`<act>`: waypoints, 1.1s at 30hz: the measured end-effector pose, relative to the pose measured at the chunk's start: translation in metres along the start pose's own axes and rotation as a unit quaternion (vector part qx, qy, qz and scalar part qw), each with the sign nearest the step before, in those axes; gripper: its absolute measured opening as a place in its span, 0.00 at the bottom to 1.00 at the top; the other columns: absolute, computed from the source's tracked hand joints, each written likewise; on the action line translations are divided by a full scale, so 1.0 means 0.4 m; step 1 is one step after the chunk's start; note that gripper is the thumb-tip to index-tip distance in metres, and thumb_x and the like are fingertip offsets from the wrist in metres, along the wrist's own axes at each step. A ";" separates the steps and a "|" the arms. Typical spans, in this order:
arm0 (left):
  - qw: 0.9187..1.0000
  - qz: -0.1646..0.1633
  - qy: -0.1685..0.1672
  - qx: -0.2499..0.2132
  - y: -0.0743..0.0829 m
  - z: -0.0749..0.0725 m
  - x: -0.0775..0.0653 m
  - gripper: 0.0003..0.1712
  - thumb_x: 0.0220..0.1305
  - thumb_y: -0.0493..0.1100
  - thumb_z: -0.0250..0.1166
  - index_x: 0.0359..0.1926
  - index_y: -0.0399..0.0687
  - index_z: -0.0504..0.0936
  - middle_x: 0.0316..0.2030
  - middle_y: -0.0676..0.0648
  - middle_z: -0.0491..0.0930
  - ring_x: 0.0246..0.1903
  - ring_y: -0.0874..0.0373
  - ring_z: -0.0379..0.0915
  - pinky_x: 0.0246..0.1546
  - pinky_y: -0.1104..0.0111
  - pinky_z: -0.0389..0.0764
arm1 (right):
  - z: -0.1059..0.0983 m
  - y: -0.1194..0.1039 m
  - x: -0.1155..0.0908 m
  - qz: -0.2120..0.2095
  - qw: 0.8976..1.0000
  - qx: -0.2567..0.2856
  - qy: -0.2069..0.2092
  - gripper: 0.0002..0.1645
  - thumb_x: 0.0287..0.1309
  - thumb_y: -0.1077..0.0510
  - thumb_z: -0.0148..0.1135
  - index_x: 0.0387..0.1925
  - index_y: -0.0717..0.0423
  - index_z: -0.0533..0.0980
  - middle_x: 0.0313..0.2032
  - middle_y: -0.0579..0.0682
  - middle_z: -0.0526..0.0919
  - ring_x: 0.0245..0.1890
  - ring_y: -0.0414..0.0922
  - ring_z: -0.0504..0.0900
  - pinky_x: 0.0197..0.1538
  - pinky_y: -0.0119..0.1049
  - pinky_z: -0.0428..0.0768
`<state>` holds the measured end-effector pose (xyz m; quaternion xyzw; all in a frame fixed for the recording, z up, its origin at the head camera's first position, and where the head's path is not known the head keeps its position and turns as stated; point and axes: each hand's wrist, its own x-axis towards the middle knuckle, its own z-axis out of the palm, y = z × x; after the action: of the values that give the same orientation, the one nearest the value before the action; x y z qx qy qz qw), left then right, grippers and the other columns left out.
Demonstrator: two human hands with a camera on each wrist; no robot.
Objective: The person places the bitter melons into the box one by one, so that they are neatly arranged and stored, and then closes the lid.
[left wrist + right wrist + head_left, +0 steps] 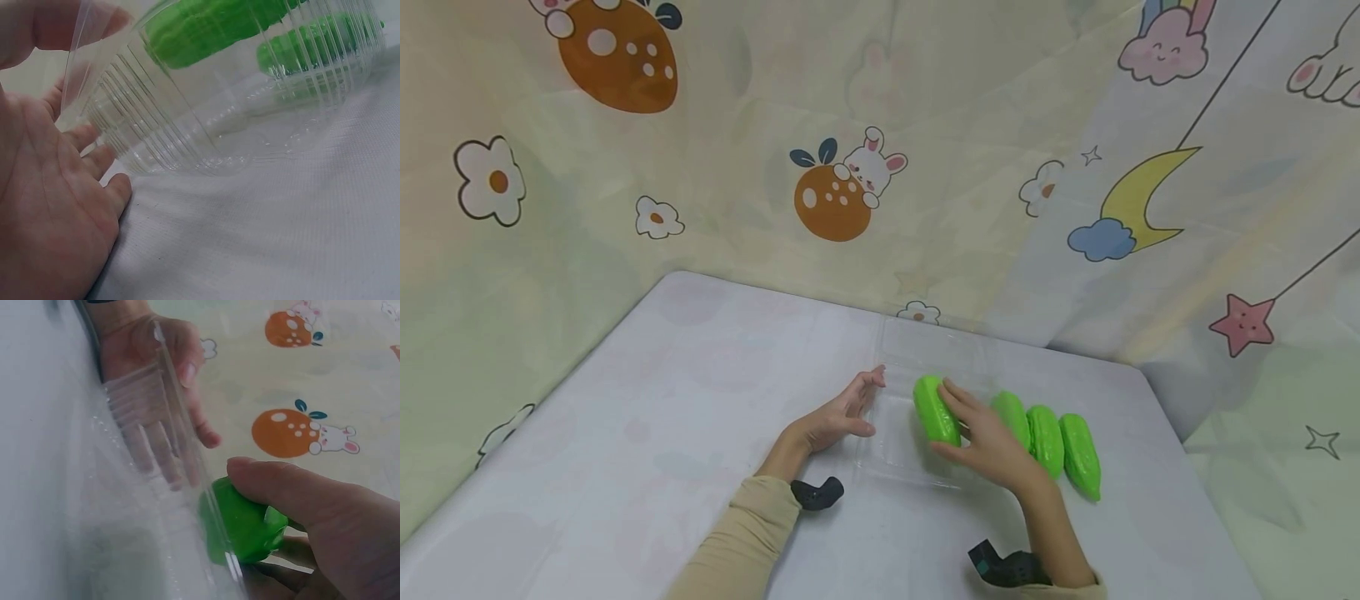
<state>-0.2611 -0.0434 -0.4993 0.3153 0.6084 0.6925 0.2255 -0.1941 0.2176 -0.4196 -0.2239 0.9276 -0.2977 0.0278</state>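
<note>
My right hand (988, 437) holds a bright green, bumpy, cucumber-shaped piece (934, 410) between thumb and fingers, over a clear plastic container (910, 477). In the right wrist view, the end of that green piece (247, 525) shows beside the container's rim. At the container's left side is my left hand (842, 408), its fingers loosely bent and thumb apart. The left wrist view has those fingers (94, 153) against or very near the ribbed clear wall (156, 119); exact contact is hard to tell.
Three more green pieces (1081, 458) lie side by side on the white table to the right of the container, one partly behind my right hand. The container's clear lid (932, 342) lies open toward the back. A cartoon-printed curtain (737, 167) hangs behind the table.
</note>
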 end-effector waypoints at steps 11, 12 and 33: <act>1.000 -0.012 0.012 0.008 0.004 0.004 0.001 0.42 0.44 0.37 0.63 0.56 0.33 0.47 0.76 0.46 0.30 0.75 0.52 0.19 0.74 0.53 0.28 | 0.049 -0.019 0.022 0.023 1.000 0.018 0.010 0.51 0.51 0.52 0.70 0.71 0.59 0.54 0.72 0.59 0.54 0.68 0.58 0.62 0.54 0.43 0.80; 1.000 -0.013 0.013 0.009 0.006 0.004 0.001 0.42 0.44 0.37 0.63 0.56 0.33 0.47 0.76 0.46 0.30 0.75 0.52 0.20 0.74 0.53 0.28 | 0.053 -0.021 0.023 0.028 0.999 0.017 0.010 0.51 0.51 0.51 0.70 0.71 0.59 0.54 0.72 0.59 0.54 0.69 0.58 0.62 0.55 0.43 0.80; 1.000 -0.022 0.012 0.016 0.000 0.002 0.003 0.42 0.46 0.37 0.62 0.57 0.33 0.46 0.76 0.48 0.32 0.75 0.53 0.21 0.74 0.54 0.29 | 0.116 -0.033 0.043 0.077 0.997 -0.004 0.024 0.52 0.49 0.44 0.70 0.70 0.56 0.58 0.70 0.60 0.58 0.65 0.58 0.68 0.56 0.47 0.79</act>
<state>-0.2615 -0.0420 -0.4992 0.2966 0.6290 0.6814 0.2281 -0.1958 0.1756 -0.4490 -0.1447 0.9436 -0.2964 0.0278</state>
